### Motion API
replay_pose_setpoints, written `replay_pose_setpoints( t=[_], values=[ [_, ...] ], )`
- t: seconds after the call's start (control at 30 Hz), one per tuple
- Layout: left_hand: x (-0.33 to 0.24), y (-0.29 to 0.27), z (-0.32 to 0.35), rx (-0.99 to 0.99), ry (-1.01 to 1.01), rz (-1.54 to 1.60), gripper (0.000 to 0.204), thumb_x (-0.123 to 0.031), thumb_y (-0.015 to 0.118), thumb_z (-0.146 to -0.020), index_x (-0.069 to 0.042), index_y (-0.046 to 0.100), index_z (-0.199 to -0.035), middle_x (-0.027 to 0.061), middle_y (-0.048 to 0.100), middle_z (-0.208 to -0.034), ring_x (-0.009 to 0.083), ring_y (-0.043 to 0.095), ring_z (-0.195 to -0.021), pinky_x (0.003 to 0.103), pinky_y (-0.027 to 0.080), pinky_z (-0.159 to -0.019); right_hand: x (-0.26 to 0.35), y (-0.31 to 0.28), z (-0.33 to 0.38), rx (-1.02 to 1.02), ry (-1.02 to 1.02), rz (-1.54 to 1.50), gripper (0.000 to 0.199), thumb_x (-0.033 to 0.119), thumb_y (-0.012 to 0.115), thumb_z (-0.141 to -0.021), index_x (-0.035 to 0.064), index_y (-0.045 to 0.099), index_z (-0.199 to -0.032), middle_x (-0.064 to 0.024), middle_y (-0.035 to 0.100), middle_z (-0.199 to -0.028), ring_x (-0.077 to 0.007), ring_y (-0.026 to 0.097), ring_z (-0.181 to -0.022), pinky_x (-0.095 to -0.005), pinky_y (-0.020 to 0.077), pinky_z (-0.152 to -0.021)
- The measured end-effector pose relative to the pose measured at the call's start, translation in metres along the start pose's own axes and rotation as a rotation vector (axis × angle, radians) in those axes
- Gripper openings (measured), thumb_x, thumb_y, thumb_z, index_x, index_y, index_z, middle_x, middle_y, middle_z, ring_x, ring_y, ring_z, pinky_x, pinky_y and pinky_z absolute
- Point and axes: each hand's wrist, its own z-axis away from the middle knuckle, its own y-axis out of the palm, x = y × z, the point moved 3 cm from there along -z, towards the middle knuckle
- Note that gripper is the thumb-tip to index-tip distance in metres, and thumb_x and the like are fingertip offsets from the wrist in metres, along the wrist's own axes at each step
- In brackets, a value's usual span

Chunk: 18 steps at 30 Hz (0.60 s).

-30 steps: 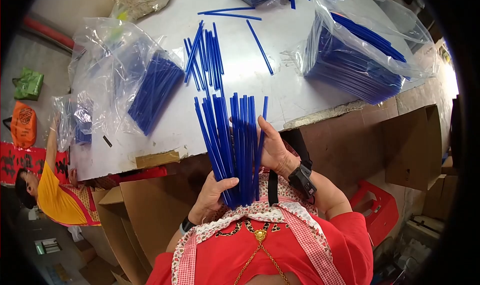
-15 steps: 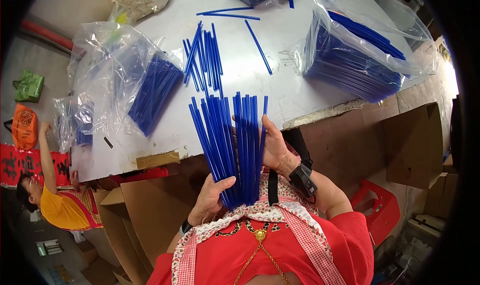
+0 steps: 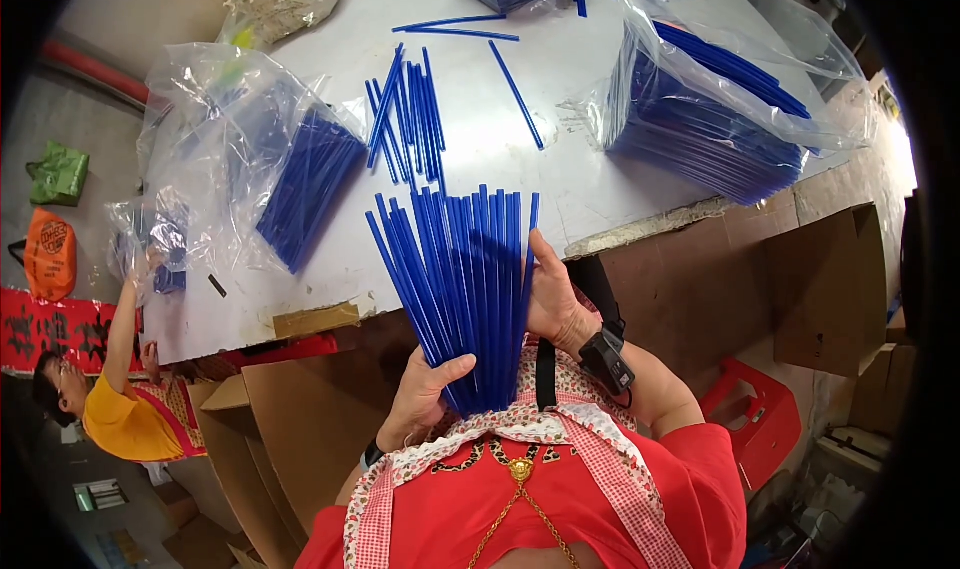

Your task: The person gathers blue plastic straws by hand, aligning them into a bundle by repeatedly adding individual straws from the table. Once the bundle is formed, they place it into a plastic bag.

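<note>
A fanned bundle of thin blue plastic sticks (image 3: 465, 299), like straws, is held upright in front of my chest, its top ends spread apart. My left hand (image 3: 425, 394) grips it low on the left, the thumb lying across the front. Around the right side is my right hand (image 3: 552, 287), its thumb up beside the outermost stick; its other fingers are hidden behind the bundle. Just beyond, loose blue sticks (image 3: 408, 114) lie on the white table (image 3: 480, 99), with a single stick (image 3: 516, 94) to their right.
Clear bags of blue sticks stand at the right (image 3: 700, 119) and left (image 3: 310, 189) of the table. Below its chipped front edge are cardboard boxes (image 3: 310, 409) and a red plastic stool (image 3: 755, 419). At the far left a co-worker in yellow (image 3: 125, 419) reaches toward a small bag.
The sticks have shifted between my hands: the gap in the fan has closed and the left ones lean further left. The co-worker's arm has moved right, onto the small bag.
</note>
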Motion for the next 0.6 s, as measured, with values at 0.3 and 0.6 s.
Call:
replay_pose_setpoints(
  t=[0.3, 0.6],
  values=[
    [0.003, -0.002, 0.000, -0.049, 0.062, 0.016, 0.035, -0.004, 0.066, -0.087, -0.003, 0.058, -0.121, 0.0071, 0.064, -0.114, 0.0157, 0.059, -0.104, 0.033, 0.045, -0.095, 0.001, 0.000, 0.000, 0.041, -0.027, -0.046, 0.070, 0.059, 0.042, -0.093, 0.0092, 0.039, -0.142, -0.0144, 0.047, -0.140, -0.0282, 0.046, -0.127, -0.0470, 0.0354, -0.108],
    [0.004, -0.003, 0.001, -0.055, 0.096, -0.001, 0.045, -0.006, 0.064, -0.089, -0.003, 0.048, -0.132, 0.0068, 0.061, -0.120, 0.0155, 0.057, -0.109, 0.032, 0.043, -0.098, -0.003, -0.013, -0.003, 0.030, -0.013, -0.091, 0.075, 0.061, 0.046, -0.090, 0.0085, 0.038, -0.143, -0.0212, 0.041, -0.142, -0.0374, 0.045, -0.127, -0.0583, 0.0359, -0.103]
  ],
)
